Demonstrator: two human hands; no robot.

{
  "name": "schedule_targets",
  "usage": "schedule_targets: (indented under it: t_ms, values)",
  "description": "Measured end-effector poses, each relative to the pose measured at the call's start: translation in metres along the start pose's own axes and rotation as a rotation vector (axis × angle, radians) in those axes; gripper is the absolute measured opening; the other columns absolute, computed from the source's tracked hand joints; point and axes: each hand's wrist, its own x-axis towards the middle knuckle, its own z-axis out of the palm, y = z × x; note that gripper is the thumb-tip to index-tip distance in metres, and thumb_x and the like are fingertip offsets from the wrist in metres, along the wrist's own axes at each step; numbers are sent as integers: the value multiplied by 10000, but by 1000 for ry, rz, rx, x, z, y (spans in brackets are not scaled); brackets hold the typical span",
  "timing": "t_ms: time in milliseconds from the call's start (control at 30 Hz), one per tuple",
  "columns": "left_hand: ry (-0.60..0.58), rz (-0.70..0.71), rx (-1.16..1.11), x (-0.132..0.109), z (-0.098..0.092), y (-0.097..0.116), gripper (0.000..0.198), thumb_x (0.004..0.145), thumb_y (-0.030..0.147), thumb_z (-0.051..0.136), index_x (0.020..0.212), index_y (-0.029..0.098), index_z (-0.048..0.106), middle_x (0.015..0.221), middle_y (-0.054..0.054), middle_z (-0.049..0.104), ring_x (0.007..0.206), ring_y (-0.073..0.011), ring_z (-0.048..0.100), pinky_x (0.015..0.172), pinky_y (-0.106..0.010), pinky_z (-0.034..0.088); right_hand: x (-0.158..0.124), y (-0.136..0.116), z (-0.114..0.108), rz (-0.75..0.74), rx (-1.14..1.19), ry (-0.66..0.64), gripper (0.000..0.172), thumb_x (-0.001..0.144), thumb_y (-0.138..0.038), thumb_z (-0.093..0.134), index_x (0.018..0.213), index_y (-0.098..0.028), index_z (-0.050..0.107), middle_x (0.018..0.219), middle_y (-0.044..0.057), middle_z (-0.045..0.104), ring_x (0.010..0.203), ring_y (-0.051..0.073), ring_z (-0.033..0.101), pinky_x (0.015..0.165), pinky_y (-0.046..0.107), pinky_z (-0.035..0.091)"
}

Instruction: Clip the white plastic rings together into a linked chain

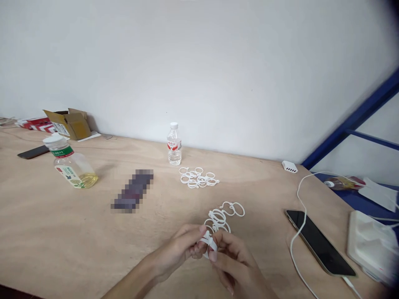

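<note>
Both of my hands meet low in the middle of the wooden table [46, 232]. My left hand [181, 247] and my right hand [232, 259] pinch the same small white plastic ring [208, 241] between their fingertips. Just beyond my fingers lies a tangle of joined white rings [222, 216]. Farther back, a loose pile of separate white rings [198, 177] rests on the table.
A small water bottle [174, 144] stands behind the rings. A tilted bottle of yellow liquid [71, 167], a dark phone [33, 152] and a cardboard box [70, 123] are at the left. At the right lie a phone [319, 242] on a white cable, a charger [289, 167] and a white box [372, 245].
</note>
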Motion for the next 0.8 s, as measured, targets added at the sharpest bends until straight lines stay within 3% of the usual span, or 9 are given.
schedule_targets:
  t_ms: [100,167,300,400,467,533,567,633,800]
  values:
    - [29,-92,-343,6,7,-7,499,769,598,550,558,156,460,547,46,310,515,-85,225,560,-237,244,6,2,1,-30,126,52,310,646,-428,686,643,-185,493,468,-86,355,366,29,159,369,200,114]
    - [101,-60,-497,12,12,-13,471,800,531,517,516,169,417,525,47,272,505,-91,241,574,-245,277,12,2,2,-111,172,146,296,595,-366,671,559,-193,434,469,-78,330,409,44,158,387,204,146]
    - [210,42,-532,27,10,-23,470,773,443,533,452,195,297,499,43,259,508,-102,311,605,-263,331,22,6,2,-212,129,231,241,617,-299,584,536,-204,378,488,-72,312,437,63,169,438,221,253]
    - [296,157,-88,40,-5,-19,440,762,508,546,485,185,435,520,7,418,563,-139,429,630,-289,366,28,9,-4,-221,-130,277,205,698,-320,576,601,-201,438,561,-42,409,466,82,276,454,223,278]
    - [409,316,409,48,-19,-7,365,820,474,500,637,170,585,664,-40,578,702,-190,523,718,-319,400,29,11,-9,-271,-395,331,203,746,-308,565,608,-201,461,565,-37,424,498,103,360,473,225,311]
    - [507,479,970,59,-36,9,211,853,348,497,879,192,637,938,-63,652,916,-224,543,857,-349,393,29,12,-14,-340,-688,360,166,776,-276,560,632,-199,527,572,-27,476,526,125,441,498,234,352]
    - [537,514,1241,65,-44,16,195,848,295,508,975,203,625,1051,-73,638,1020,-242,519,922,-374,369,28,13,-16,-373,-817,360,137,789,-262,560,667,-200,572,606,-14,533,551,137,487,513,240,376]
    - [572,419,1650,79,-61,29,277,851,278,512,1110,204,574,1163,-102,588,1101,-271,485,952,-418,359,26,16,-19,-424,-998,345,139,837,-250,534,760,-211,643,723,20,639,633,162,577,567,253,428]
    - [496,356,1768,101,-86,37,134,843,237,518,883,197,639,1033,-112,609,1052,-283,513,914,-427,384,21,26,-27,-504,-1125,367,269,915,-208,438,828,-219,692,825,48,713,726,181,668,663,264,495]
